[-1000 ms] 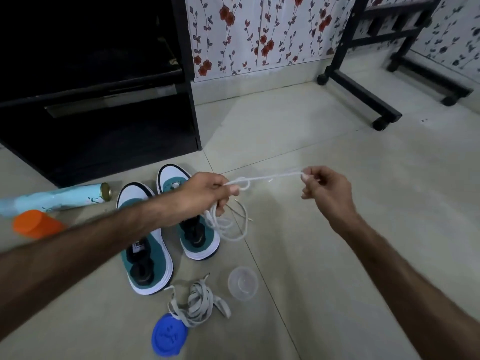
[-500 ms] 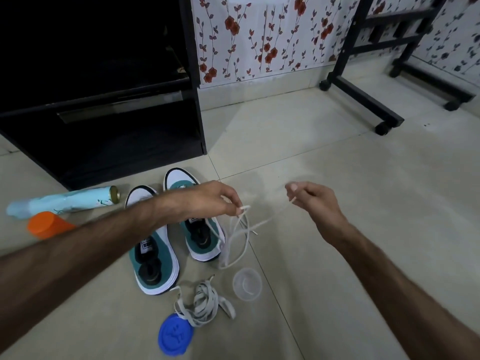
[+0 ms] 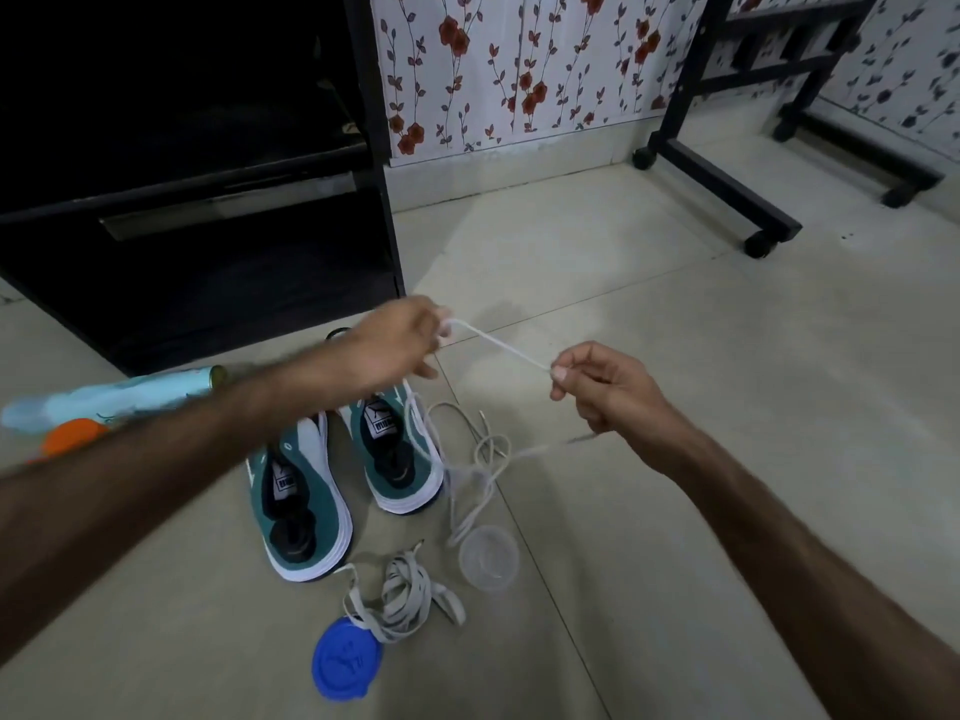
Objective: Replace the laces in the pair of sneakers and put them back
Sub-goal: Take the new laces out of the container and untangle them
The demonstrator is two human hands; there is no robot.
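- A tiled floor (image 3: 675,356) is carrying the whole scene, running far to a flowered wall (image 3: 519,70).
- A black cabinet (image 3: 182,200) is filling the far left, its inside too dark to read.
- A black wheeled frame (image 3: 727,174) is standing at the far right, near the wall.
- Two bare forearms are reaching in from the near edge, left and right, over the floor.
- A pair of teal-and-white sneakers (image 3: 306,501) is sitting side by side at center left, toes pointing far, eyelets showing no laces; the left one is lying nearer than the right.
- The left hand (image 3: 395,340) is hanging over the sneakers' toes, fingers curled, pinching one end of a taut stretch of white lace (image 3: 498,345).
- The right hand (image 3: 608,387) is pinching the stretch's other end between thumb and forefinger, remaining fingers curled in.
- The rest of that lace is trailing down from the right hand and lying in loose loops on the floor just right of the right sneaker.
- A pale blue can (image 3: 130,394) is lying on its side left of the sneakers, with an orange cap (image 3: 72,441) just near of it.
- A heap of flat grey laces (image 3: 400,595) is lying near of the sneakers.
- A blue lid (image 3: 345,659) is lying flat, touching the heap's near left edge.
- A clear cup (image 3: 488,558) is sitting just right of the heap.
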